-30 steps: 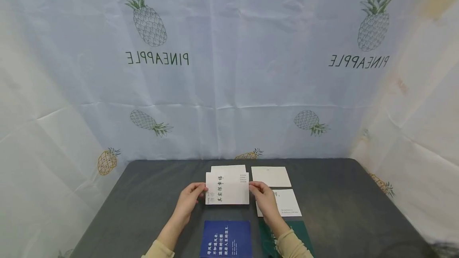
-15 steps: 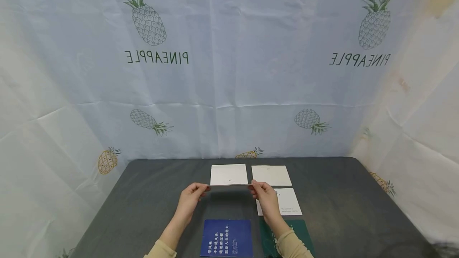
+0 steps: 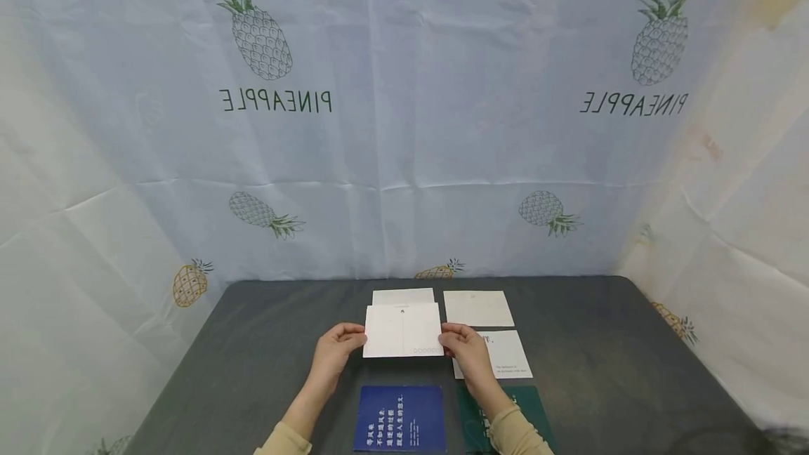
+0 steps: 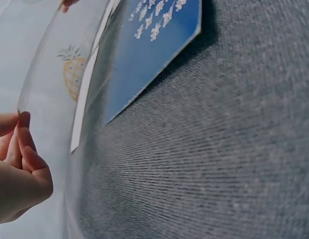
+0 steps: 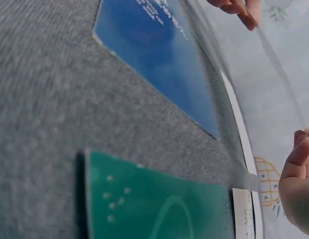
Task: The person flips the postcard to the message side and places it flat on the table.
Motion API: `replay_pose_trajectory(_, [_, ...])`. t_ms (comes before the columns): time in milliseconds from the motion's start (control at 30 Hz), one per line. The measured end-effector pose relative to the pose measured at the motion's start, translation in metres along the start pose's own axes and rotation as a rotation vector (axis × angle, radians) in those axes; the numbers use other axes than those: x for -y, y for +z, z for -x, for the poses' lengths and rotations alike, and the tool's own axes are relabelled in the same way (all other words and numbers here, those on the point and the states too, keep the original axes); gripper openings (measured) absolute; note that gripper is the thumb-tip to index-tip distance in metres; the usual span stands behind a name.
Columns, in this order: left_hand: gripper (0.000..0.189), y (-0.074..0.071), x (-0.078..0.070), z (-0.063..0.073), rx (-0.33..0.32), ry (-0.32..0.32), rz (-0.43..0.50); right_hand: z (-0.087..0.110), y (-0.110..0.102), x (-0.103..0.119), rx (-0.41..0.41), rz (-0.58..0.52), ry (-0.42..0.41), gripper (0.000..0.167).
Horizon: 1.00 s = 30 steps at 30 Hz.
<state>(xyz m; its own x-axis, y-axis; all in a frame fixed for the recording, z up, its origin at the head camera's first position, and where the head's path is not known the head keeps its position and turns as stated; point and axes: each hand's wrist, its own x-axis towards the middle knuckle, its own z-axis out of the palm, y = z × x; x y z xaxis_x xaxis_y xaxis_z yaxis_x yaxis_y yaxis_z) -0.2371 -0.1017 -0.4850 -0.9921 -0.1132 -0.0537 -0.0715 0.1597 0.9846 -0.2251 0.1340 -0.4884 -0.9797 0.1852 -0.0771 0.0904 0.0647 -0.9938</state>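
A white postcard (image 3: 402, 331) is held up above the table, its face with a thin centre line and a row of small boxes turned to the head camera. My left hand (image 3: 336, 352) pinches its left edge between thumb and fingers. At the opposite edge, my right hand (image 3: 469, 353) pinches it the same way. Behind it lies a white card (image 3: 402, 295), partly covered by the held one. In the left wrist view the postcard shows nearly edge-on, running up from the left hand (image 4: 20, 167).
On the dark table (image 3: 265, 364) lie a blue card (image 3: 400, 418) in front, a green card (image 3: 531, 409) partly under my right forearm, a cream card (image 3: 478, 309) at the back right, and a white printed card (image 3: 508, 355) beside my right hand. A pineapple-print curtain (image 3: 404, 125) hangs behind.
The postcard has turned over in my hands: first its lettered side showed, then it stood edge-on, now its lined side shows. Both hands stay at its edges in nearly the same place.
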Motion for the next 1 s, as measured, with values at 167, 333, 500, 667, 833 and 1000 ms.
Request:
replay_pose_trajectory(167, [0.021,0.002,0.004,-0.002,-0.010,0.007,-0.073,-0.002,-0.001,-0.005,-0.002,0.122,-0.028,0.029])
replay_pose_trajectory(333, [0.022,0.002,0.010,-0.003,-0.001,0.021,-0.143,-0.005,-0.002,-0.011,0.018,0.211,-0.043,0.025])
replay_pose_trajectory(500, [0.026,0.002,0.016,-0.001,0.030,0.047,-0.213,-0.007,-0.001,-0.019,0.035,0.258,-0.065,0.023])
replay_pose_trajectory(667, [0.024,0.002,0.020,0.000,0.046,0.102,-0.339,-0.008,0.000,-0.024,0.049,0.305,-0.063,0.027])
replay_pose_trajectory(833, [0.023,0.003,0.020,0.001,0.074,0.172,-0.476,-0.008,0.000,-0.023,0.071,0.376,-0.055,0.033])
replay_pose_trajectory(1000, [0.024,0.004,0.020,0.002,0.085,0.180,-0.498,-0.007,0.000,-0.021,0.093,0.467,-0.084,0.034])
